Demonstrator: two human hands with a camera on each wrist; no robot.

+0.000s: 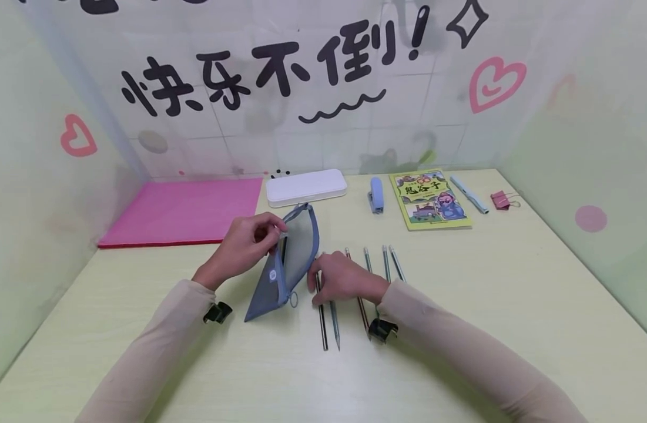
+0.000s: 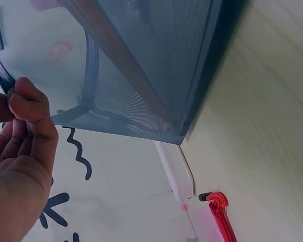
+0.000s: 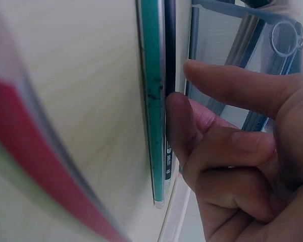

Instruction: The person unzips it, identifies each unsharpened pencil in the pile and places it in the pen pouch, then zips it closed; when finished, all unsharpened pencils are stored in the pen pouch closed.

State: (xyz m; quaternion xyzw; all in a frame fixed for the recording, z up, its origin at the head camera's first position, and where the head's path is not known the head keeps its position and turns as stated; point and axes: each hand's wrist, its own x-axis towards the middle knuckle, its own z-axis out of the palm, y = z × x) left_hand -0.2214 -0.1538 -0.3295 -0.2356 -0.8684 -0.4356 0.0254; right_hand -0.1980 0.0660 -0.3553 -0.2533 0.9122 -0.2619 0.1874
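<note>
My left hand (image 1: 246, 244) pinches the upper edge of a blue-grey mesh zip pouch (image 1: 301, 244), which stands tilted with its mouth spread toward the right. A dark stick-like item (image 1: 284, 251) shows inside it. Beside the pouch, my right hand (image 1: 344, 276) is low over a black pencil (image 1: 322, 326) and a teal pencil (image 1: 335, 329) lying on the table. In the right wrist view, one fingertip is against the black pencil (image 3: 170, 45), while the thumb (image 3: 212, 80) stays apart from it. The green pencil (image 3: 152, 101) lies alongside.
Several more pencils, among them a dark red one (image 1: 363, 314), lie under and beyond the right forearm. Toward the back are a pink folder (image 1: 185, 208), a white case (image 1: 306, 188), a blue stapler (image 1: 376, 195), a comic book (image 1: 429, 200), a light-blue pen (image 1: 469, 194) and a binder clip (image 1: 500, 200).
</note>
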